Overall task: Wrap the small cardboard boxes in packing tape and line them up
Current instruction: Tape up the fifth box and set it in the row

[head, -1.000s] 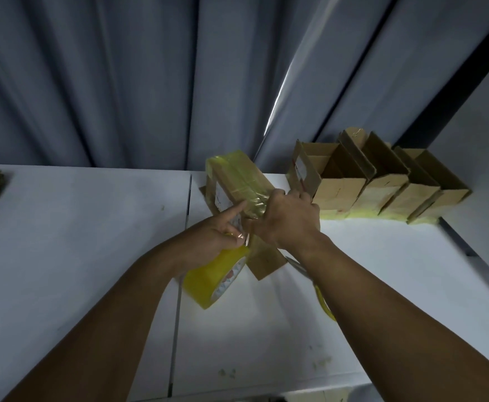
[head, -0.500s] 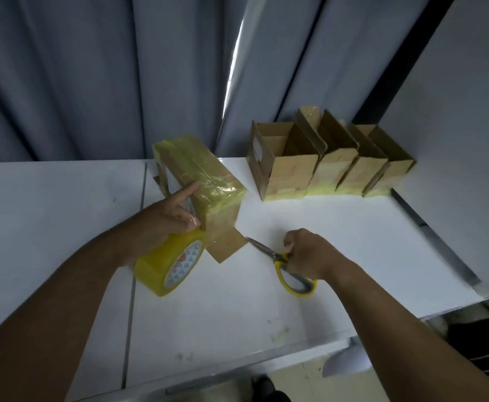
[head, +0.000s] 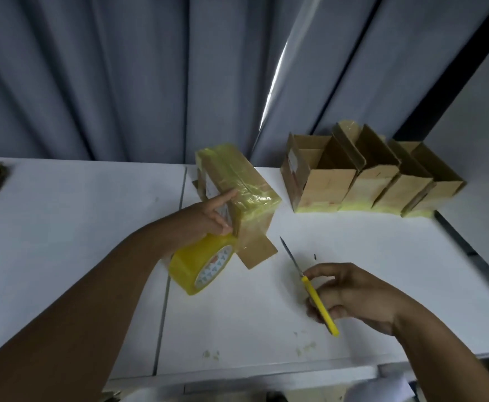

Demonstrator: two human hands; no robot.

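Nearest, right hand (head: 350,297): near and to the right of the taped box (head: 237,192), well apart from it. Its fingers (head: 324,269) curl round and pinch the yellow handle of the scissors (head: 320,304), whose closed blades point toward that box.
Tape roll (head: 201,265): yellow, hanging just below the taped box's near end. A strip seems to run from it onto the box, though I can't quite make out the join.
Left hand (head: 208,217): against the taped box's left side, forefinger stretched flat along the cardboard. The other fingers are curled and hold the roll.
Taped box: tilted up off the bench (head: 63,227), with glossy yellow film over its top and near end. One bare brown flap juts out at its near bottom corner.
Handling: I'd judge it light and hollow, stiff at the corners, with walls that dent if squeezed. The film looks slick, so take it across two opposite sides near the edges.
Next step, likely: snip the strip between the roll and the taped box.
Row of boxes (head: 368,181): four, beyond and to the right of the taped box. They stand touching side by side, tops open, with yellow tape at their bases.
Curtain (head: 121,68): grey folds behind the taped box.
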